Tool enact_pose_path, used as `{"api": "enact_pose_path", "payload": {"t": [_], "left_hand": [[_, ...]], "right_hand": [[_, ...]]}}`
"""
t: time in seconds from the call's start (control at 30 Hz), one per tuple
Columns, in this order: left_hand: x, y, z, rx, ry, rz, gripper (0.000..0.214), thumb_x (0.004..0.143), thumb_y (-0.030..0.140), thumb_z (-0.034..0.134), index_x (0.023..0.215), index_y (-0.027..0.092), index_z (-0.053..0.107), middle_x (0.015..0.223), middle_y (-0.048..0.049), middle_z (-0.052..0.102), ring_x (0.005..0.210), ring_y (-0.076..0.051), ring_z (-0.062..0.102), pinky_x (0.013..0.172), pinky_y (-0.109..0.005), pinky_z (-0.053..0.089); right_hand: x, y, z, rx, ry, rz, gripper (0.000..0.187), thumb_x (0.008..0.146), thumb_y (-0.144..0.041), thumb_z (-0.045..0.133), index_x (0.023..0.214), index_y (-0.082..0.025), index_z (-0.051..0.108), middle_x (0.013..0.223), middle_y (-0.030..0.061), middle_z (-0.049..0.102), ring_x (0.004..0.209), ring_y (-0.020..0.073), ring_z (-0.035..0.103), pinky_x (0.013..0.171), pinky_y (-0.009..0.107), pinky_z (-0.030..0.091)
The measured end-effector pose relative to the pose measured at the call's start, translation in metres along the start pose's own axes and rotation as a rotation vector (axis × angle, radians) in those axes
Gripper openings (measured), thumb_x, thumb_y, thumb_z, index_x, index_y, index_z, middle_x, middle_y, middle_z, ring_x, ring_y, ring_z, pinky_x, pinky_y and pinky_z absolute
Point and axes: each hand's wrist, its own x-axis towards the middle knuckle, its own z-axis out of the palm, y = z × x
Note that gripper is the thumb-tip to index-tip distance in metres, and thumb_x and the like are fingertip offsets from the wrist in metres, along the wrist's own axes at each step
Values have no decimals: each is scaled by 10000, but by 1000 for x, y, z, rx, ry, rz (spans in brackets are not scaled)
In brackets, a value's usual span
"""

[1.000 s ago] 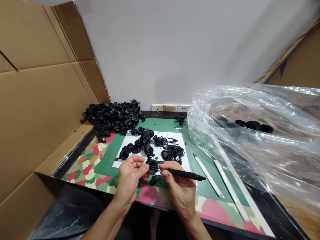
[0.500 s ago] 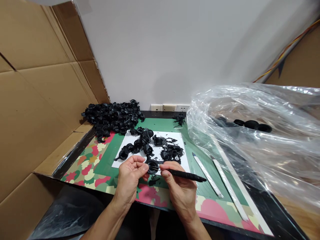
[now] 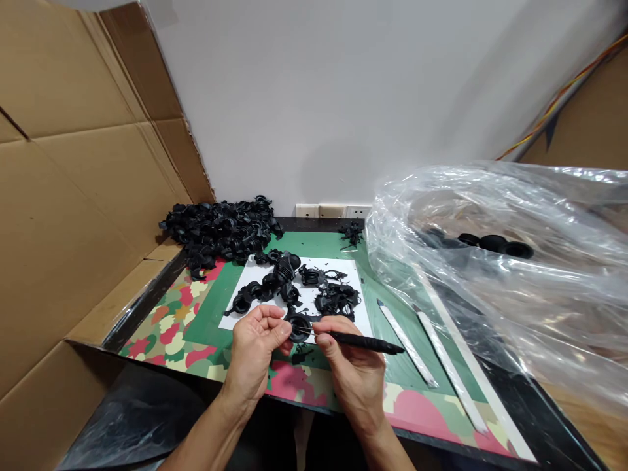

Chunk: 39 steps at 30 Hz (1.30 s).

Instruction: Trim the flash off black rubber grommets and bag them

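Observation:
Between thumb and fingers, my left hand (image 3: 255,347) pinches the edge of a round black rubber part (image 3: 299,328). A black-handled tool with thin metal tips, like tweezers (image 3: 366,342), is gripped in my right hand (image 3: 360,373); its tips reach into the opening of the rubber part. Just beyond my hands, several ribbed black rubber parts (image 3: 282,271) and a heap of black rubber scraps (image 3: 338,299) lie on a white sheet (image 3: 230,320). A few dark bits lie below the held part.
A large pile of black rubber parts (image 3: 226,226) sits at the back left beside cardboard (image 3: 83,196). Two white sticks (image 3: 407,343) lie on the green mat (image 3: 206,314). At right, a clear plastic bag (image 3: 490,294) contains black round pieces (image 3: 493,244).

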Motion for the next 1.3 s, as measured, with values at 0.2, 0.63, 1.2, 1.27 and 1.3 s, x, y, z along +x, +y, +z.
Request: {"api": "enact_pose_path", "payload": {"t": [0.2, 0.63, 1.2, 1.27, 1.3], "left_hand": [[-1, -4, -1, 17, -23, 15, 351, 508, 261, 828, 740, 125, 603, 517, 41, 593, 375, -79, 528, 400, -185, 423], [-1, -6, 2, 0, 43, -1, 373, 471, 245, 832, 732, 130, 591, 490, 41, 595, 365, -77, 514, 396, -185, 412], [2, -5, -2, 35, 26, 40, 357, 478, 267, 838, 717, 130, 611, 516, 29, 594, 394, -83, 511, 401, -193, 427], [2, -6, -4, 54, 39, 78, 337, 495, 258, 830, 727, 140, 616, 530, 29, 591, 404, -89, 512, 403, -197, 426], [0, -7, -6, 78, 57, 120, 320, 503, 241, 826, 732, 148, 623, 543, 29, 594, 422, -97, 524, 417, -202, 433]], "right_hand": [[1, -1, 1, -59, -13, -114, 58, 838, -224, 648, 819, -208, 700, 776, 44, 695, 748, 191, 657, 639, 307, 534], [2, -8, -6, 31, 229, -41, 129, 821, -307, 675, 775, -192, 709, 786, 67, 672, 697, 200, 630, 574, 320, 510], [12, -12, -14, 298, 33, 318, 169, 779, -352, 670, 799, -185, 684, 730, 24, 629, 634, 152, 571, 645, 313, 469], [11, -11, -13, 237, 36, 392, 243, 749, -404, 694, 814, -169, 690, 618, -2, 572, 541, 127, 509, 540, 270, 430], [10, -11, -12, 191, 25, 431, 285, 744, -436, 694, 810, -159, 694, 568, -17, 530, 500, 114, 466, 490, 251, 393]]}}
